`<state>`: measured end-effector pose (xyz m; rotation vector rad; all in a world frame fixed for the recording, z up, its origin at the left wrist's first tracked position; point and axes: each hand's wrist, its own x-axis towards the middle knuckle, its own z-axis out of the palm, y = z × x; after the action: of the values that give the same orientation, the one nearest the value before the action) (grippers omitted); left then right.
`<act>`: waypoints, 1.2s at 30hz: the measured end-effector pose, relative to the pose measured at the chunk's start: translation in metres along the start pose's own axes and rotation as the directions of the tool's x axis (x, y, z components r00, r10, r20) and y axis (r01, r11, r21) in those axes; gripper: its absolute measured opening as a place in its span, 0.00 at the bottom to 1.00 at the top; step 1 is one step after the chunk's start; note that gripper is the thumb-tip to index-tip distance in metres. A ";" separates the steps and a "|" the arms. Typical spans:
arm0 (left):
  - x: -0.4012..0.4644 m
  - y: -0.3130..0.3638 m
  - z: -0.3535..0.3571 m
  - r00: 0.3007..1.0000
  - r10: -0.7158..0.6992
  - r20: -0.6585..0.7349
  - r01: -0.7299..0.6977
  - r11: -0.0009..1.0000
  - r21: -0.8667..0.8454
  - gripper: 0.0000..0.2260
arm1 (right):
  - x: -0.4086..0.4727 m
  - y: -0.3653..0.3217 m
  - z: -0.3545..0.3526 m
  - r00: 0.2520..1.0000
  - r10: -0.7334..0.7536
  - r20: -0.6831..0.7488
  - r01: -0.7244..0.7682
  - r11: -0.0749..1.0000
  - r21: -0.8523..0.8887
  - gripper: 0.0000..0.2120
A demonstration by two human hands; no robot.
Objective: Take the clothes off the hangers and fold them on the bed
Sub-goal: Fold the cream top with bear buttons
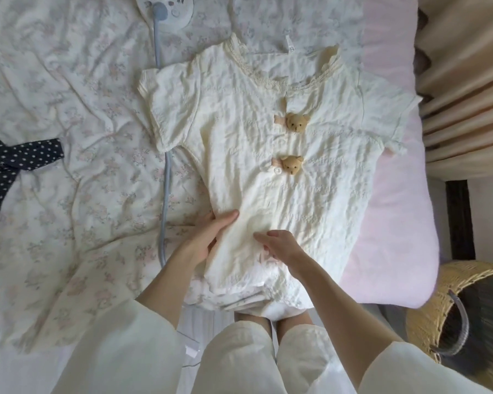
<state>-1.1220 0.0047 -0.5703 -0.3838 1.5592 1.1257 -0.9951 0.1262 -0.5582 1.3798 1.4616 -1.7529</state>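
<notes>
A cream short-sleeved top (310, 172) with a lace neckline and two small teddy-bear buttons lies face up on the bed, collar away from me. Its lower part hangs over the bed's near edge. My left hand (211, 234) grips the garment's lower left side edge, thumb on top and fingers under the cloth. My right hand (279, 247) rests on the lower front of the top, fingers spread and lightly bent on the fabric. No hanger is in view.
A floral quilt (69, 166) covers the bed's left side. A dark polka-dot fabric piece (9, 163) lies at far left. A blue cord (165, 172) runs beside the top. A pink sheet (396, 223) shows at right. A wicker basket (453, 302) stands on the floor.
</notes>
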 end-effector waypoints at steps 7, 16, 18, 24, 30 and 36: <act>-0.022 -0.021 -0.003 0.996 -0.091 0.000 0.087 0.953 -0.291 0.19 | -0.016 0.013 -0.011 0.935 -0.254 -0.248 0.286 0.953 0.103 0.11; -0.053 -0.065 0.018 0.997 0.061 0.056 -0.064 0.996 0.063 0.15 | -0.032 0.050 -0.027 0.989 -0.133 0.067 0.095 0.908 0.409 0.07; -0.060 -0.071 0.022 0.967 0.224 -0.122 -0.205 0.968 0.148 0.10 | -0.034 0.057 -0.027 0.989 -0.145 -0.008 0.138 0.925 0.353 0.10; -0.079 -0.074 0.012 0.754 0.585 -0.297 -0.470 0.798 0.378 0.07 | -0.038 0.057 -0.007 0.948 -0.200 -0.246 0.264 0.928 0.263 0.12; -0.086 -0.090 -0.004 0.639 0.675 -0.369 -0.364 0.688 0.628 0.09 | -0.036 0.072 0.011 0.861 -0.109 -0.496 0.196 0.972 0.127 0.12; -0.057 -0.104 -0.022 0.830 0.411 -0.378 -0.202 0.852 0.484 0.14 | -0.032 0.090 0.006 0.913 0.017 -0.407 0.042 0.990 0.136 0.12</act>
<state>-1.0385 -0.0826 -0.5675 -0.0976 2.3168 0.9300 -0.9103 0.0839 -0.5695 1.9063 1.5757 -1.6705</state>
